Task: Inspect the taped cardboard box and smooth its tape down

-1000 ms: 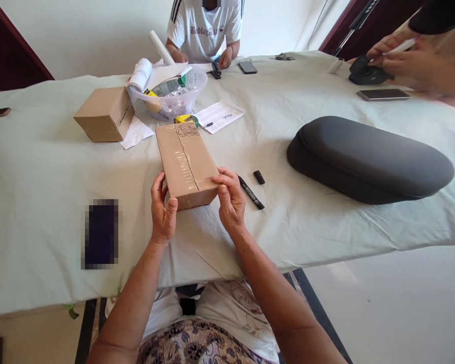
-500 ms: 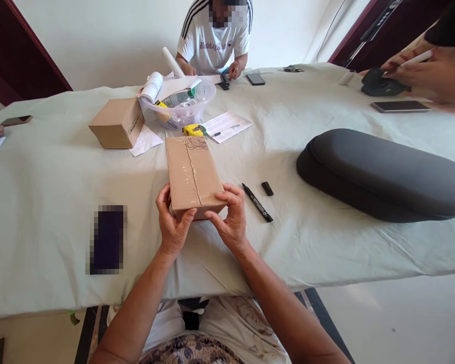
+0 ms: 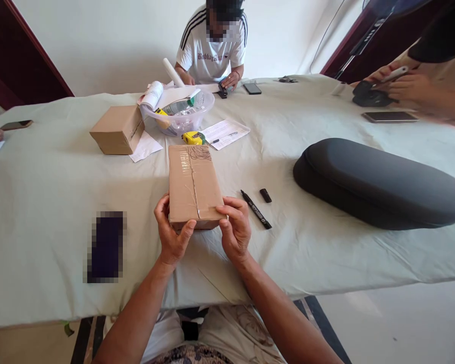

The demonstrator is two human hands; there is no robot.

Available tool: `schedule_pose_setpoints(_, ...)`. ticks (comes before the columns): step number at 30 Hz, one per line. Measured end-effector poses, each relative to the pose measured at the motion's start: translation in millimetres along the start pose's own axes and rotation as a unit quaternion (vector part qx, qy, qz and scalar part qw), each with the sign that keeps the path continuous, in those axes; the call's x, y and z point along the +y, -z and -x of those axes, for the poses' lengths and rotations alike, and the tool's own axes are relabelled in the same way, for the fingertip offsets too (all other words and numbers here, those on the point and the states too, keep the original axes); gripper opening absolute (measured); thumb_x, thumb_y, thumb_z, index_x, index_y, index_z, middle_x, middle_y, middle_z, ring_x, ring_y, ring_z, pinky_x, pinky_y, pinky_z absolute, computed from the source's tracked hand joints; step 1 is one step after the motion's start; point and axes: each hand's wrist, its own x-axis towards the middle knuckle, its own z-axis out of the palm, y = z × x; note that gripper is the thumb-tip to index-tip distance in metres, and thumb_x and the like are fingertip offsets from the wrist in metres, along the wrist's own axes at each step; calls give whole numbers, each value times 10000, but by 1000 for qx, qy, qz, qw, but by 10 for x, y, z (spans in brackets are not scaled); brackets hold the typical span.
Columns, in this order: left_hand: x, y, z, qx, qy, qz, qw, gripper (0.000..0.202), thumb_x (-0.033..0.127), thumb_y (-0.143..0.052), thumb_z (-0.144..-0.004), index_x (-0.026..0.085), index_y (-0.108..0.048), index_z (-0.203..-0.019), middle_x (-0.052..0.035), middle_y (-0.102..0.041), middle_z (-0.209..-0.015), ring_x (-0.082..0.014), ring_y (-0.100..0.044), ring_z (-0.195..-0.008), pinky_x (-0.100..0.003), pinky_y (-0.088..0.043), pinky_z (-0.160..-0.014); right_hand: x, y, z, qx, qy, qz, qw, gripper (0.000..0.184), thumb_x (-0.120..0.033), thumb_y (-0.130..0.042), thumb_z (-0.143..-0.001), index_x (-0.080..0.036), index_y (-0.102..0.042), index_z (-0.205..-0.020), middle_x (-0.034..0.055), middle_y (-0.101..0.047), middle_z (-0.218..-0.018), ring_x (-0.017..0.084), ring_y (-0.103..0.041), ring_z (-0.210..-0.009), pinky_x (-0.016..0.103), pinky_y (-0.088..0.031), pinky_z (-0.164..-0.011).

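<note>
The cardboard box [image 3: 193, 182] lies flat on the counter [image 3: 41, 192], near the middle of the near edge, with its long side going away from the person. It is closed, and clear tape runs along the seam on its top, so what is inside cannot be seen. The left hand [image 3: 170, 237] holds the near left corner: the fingers are curled on the left side and the thumb presses on the near end. The right hand [image 3: 235, 232] holds the near right corner, with the bent fingertips on the top edge. Both hands are closed on the box, not spread.

Just to the right of the box lie an open black marker [image 3: 256, 209] and, a little apart from it, its cap [image 3: 266, 195]. Further right a big dark grey cushion [image 3: 379, 182] lies on the counter. To the left, near the near edge, lies a dark phone [image 3: 106, 246].

Behind the box, toward the far edge, stands a clear plastic bowl [image 3: 208, 101]. In it there are a plastic bottle [image 3: 182, 105] lying down, a tool with a yellow handle [image 3: 161, 115] and a rolled booklet [image 3: 153, 94] leaning over the rim. A yellow tape measure [image 3: 192, 137] lies in front of the bowl, a printed sheet [image 3: 225, 133] is to the right of it, and a small box [image 3: 117, 129] — also closed — stands to the left of the bowl.
</note>
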Motion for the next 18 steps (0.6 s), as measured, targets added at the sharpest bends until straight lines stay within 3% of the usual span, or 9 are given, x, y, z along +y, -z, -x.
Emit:
schedule_pose_setpoints(9,22,24,-67,3,37,-12,999,767,661,-703,-765,213,-442,-1331,-145,-554,-1322,-286,-589,-1209,-388,-499,-984,103,23,17,-31,-65,-56,996,398,-542,-575,-961,-310,-588,-1285,106,-610,-1222,252,-614,-1052,363,-566,-699)
schedule_pose_setpoints(15,-54,78,-98,39,27,-16,999,721,651,-636,-814,214,-424,-1346,-136,-539,-1314,-271,-591,-1169,-384,-490,-974,186,33,1,-127,-75,-25,989,564,-595,-627,-915,-291,-526,-1379,120,-622,-1269,269,-627,-1107,400,-582,-788)
schedule_pose_setpoints(18,-108,114,-126,65,28,7,997,658,619,-605,-844,226,-427,-1342,-128,-538,-1318,-264,-592,-1161,-381,-486,-980,237,20,15,-164,-75,7,984,584,-624,-576,-932,-301,-510,-1414,129,-584,-1360,286,-583,-1235,432,-585,-865)
